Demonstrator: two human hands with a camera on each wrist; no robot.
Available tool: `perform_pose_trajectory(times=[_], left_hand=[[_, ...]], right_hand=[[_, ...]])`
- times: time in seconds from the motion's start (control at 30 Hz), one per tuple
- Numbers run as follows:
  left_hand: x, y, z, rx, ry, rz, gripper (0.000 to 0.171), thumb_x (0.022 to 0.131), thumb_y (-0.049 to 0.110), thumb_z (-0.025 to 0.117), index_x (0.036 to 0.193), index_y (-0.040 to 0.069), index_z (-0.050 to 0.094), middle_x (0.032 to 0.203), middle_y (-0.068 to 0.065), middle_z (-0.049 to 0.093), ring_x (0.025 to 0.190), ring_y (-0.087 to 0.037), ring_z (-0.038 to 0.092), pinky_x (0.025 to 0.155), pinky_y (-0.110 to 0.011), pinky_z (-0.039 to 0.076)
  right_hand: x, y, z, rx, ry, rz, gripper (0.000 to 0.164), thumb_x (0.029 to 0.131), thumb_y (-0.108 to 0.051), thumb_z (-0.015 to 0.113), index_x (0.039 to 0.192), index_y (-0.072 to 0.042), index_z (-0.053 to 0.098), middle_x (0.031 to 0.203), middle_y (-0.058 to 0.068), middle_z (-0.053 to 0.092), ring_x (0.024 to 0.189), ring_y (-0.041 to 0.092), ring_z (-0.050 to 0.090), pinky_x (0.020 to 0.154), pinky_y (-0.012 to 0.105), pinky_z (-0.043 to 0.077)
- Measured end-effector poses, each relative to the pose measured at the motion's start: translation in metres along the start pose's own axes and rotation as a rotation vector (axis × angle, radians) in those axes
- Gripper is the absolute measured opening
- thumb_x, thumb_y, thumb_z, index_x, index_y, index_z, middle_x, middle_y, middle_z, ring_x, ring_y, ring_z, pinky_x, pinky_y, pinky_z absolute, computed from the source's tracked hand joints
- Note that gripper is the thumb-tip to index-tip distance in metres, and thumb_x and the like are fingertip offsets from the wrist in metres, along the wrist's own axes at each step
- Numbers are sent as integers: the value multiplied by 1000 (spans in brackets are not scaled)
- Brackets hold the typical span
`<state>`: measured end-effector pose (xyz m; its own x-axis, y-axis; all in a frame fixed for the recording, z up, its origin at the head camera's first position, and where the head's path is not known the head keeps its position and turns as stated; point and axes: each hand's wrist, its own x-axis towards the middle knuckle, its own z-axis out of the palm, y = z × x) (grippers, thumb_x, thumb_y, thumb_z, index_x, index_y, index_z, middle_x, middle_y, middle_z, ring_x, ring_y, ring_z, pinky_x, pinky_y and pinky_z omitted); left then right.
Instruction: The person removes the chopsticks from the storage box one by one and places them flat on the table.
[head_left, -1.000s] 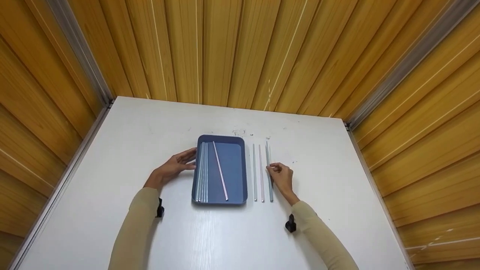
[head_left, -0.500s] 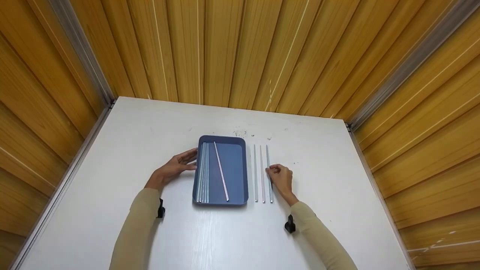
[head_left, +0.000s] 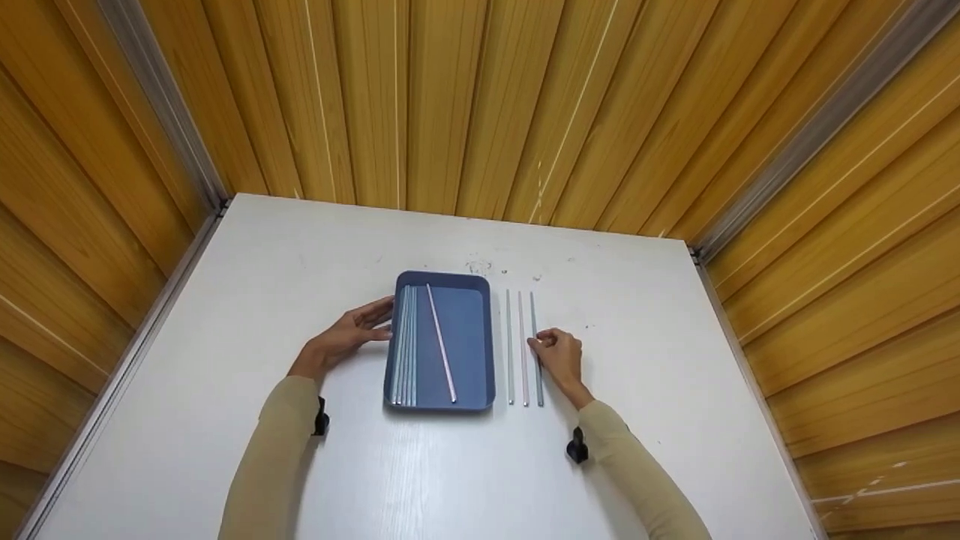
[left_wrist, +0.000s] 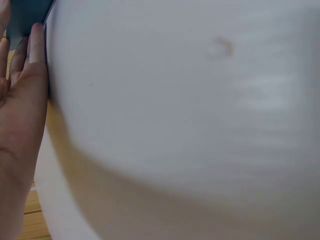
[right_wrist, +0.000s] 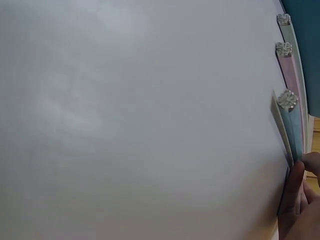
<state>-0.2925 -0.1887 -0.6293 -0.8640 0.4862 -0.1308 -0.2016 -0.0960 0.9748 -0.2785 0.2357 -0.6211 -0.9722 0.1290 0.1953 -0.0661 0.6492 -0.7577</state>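
Note:
In the head view, my left hand (head_left: 349,330) rests straight fingers and thumb against the left side of a blue rectangular tray (head_left: 490,345). The left wrist view shows the fingers touching the tray (left_wrist: 24,17). To the tray's right, my right hand (head_left: 560,356) pinches a pale blue chopstick (head_left: 539,386) between thumb and fingers. Its near end carries a silvery ornamental cap (right_wrist: 287,99). Beside it lie a pink chopstick (head_left: 523,360) and a pale green one (head_left: 510,352), roughly parallel. Part of the blue chopstick is hidden by my fingertips.
Inside the tray, several pale blue-green chopsticks (head_left: 406,345) line the left wall, and one pink chopstick (head_left: 441,343) lies slanted. The white table (head_left: 645,300) ends at yellow wood-look panels (head_left: 450,105). Dark marks (head_left: 480,267) dot the tabletop behind the tray.
My right hand has shifted slightly left with the blue chopstick, which now lies closer to the pink one and more level with its neighbours. My left hand and the tray have stayed put.

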Motion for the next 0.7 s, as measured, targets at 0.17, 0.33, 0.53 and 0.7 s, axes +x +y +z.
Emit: perform_pose_trajectory(times=[0.17, 0.33, 0.53, 0.7], left_hand=[[0, -1, -1, -5, 2, -2, 83, 93, 1, 72, 162, 11, 27, 170, -10, 26, 158, -29, 24, 124, -36, 35], [1, -1, -2, -7, -3, 3, 83, 93, -1, 71, 162, 10, 27, 170, -12, 26, 158, -30, 23, 123, -36, 37], [-1, 2, -2, 13, 32, -28, 82, 93, 2, 72, 162, 13, 30, 170, -9, 28, 158, -30, 25, 127, -43, 32], [-2, 3, 1, 15, 39, -46, 82, 93, 3, 72, 162, 15, 30, 170, -8, 28, 158, -29, 24, 128, -45, 29]], right_hand=[[-1, 0, -3, 15, -29, 5, 16, 88, -8, 79, 94, 6, 76, 80, 17, 73, 64, 11, 60, 54, 15, 46], [1, -8, -8, 44, -36, -1, 17, 90, -10, 78, 95, 5, 76, 76, 15, 71, 53, 5, 54, 46, 13, 42], [11, -34, -15, 43, -55, -83, 18, 92, -15, 77, 93, 3, 77, 79, 17, 74, 59, 10, 61, 49, 13, 44], [24, -60, -18, 19, -74, -120, 19, 92, -20, 78, 93, -2, 79, 80, 14, 76, 61, 12, 66, 53, 12, 45]])
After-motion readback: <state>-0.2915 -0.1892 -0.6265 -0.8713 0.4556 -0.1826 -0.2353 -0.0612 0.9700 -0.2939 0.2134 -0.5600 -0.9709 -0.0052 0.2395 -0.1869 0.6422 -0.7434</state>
